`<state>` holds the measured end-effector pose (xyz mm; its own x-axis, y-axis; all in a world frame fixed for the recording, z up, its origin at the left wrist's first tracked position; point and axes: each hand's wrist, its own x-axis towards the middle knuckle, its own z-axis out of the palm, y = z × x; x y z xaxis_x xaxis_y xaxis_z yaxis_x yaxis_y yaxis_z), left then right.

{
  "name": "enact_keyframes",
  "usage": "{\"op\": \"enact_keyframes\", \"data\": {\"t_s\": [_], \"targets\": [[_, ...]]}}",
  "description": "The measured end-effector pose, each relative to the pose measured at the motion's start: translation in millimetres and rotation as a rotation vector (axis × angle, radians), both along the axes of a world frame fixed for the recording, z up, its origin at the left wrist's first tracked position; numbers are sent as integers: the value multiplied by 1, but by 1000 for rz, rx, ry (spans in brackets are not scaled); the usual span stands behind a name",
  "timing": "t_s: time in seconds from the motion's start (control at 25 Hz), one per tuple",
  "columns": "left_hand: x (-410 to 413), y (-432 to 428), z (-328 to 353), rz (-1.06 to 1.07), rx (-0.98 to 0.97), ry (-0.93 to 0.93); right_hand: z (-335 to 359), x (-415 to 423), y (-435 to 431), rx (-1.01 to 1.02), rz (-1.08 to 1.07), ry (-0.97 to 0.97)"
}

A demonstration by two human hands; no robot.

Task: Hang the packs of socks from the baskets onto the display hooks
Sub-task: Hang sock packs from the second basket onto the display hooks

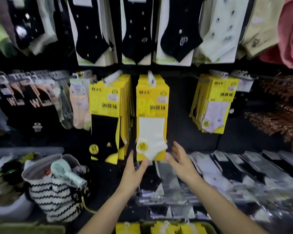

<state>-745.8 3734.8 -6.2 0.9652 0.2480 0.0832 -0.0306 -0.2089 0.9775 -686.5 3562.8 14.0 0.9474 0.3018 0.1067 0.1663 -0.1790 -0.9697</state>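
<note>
A stack of yellow packs with white socks (152, 115) hangs on a display hook (150, 76) in the middle of the wall. My left hand (134, 171) reaches up under the stack, fingers straight, its fingertips touching the lower edge of the front pack. My right hand (178, 159) is just right of the stack's bottom corner, fingers spread and relaxed, holding nothing. A basket (210, 225) at the bottom edge holds more yellow packs (161, 228).
Another stack of yellow packs with black socks (108, 112) hangs to the left, a third yellow stack (213, 102) to the right. A striped bag (57, 196) with a hand fan (66, 173) stands at lower left. Flat sock packs (243, 174) lie on the shelf at right.
</note>
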Motion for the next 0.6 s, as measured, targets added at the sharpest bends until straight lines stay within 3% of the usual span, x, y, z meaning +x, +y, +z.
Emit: {"op": "enact_keyframes", "data": {"t_s": [0.2,0.36,0.44,0.6], "targets": [[-94,-6,-125,8,145,355,-137,-74,-64,-318,-52,372],[-124,3,-175,91,540,510,-207,-98,-96,-648,-70,502],[-133,13,-190,72,727,620,-222,-102,-102,-710,-46,510],[-139,17,-206,78,621,807,-243,-113,-112,-799,-34,465]]}}
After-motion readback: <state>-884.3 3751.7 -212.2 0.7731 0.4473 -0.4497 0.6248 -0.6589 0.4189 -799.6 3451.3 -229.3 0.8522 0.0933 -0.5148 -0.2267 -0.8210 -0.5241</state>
